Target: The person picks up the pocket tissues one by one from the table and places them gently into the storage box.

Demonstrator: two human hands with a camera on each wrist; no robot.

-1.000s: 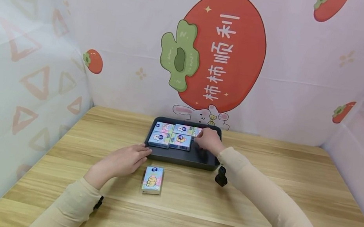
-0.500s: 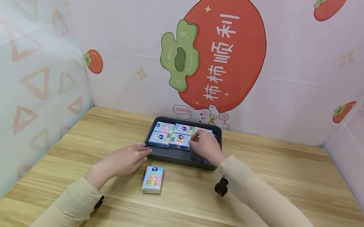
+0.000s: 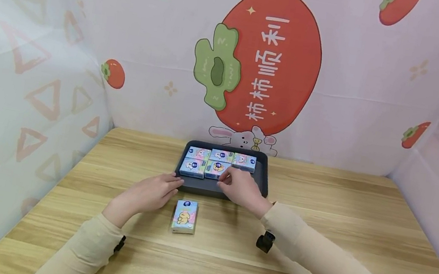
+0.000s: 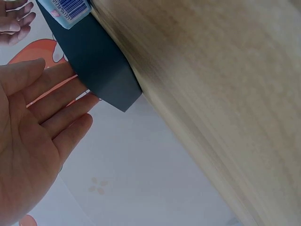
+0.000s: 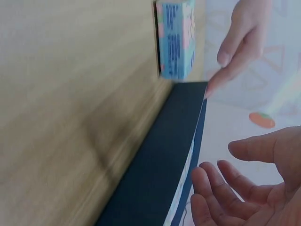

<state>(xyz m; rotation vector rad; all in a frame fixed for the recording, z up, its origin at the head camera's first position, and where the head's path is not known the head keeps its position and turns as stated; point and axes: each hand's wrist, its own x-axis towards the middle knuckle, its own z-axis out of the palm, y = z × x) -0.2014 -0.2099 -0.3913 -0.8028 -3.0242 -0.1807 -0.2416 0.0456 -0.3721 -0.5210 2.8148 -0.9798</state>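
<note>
A dark tray (image 3: pixel 219 195) stands at the back of the table. Several small blue packs with cartoon prints, which look like tissue packs, lie flat in it in two rows, among them a pack (image 3: pixel 245 160) at the back right. My left hand (image 3: pixel 152 192) has its fingers extended on the tray's front left corner. Over the tray's front part is my right hand (image 3: pixel 243 189), fingers loosely bent and holding nothing in the right wrist view. It partly hides the front-row pack (image 3: pixel 215 169) beside it. Another pack (image 3: pixel 185 217) lies upright-facing on the table before the tray.
The wooden table (image 3: pixel 224 267) reaches back to a white cloth wall (image 3: pixel 154 112) printed with a large persimmon. More cloth hangs at both sides. Dark wrist cameras (image 3: pixel 265 241) hang under the sleeves.
My right hand has drawn back from the tray's back right toward its front, uncovering the pack at the back right. The left hand has stayed at the corner.
</note>
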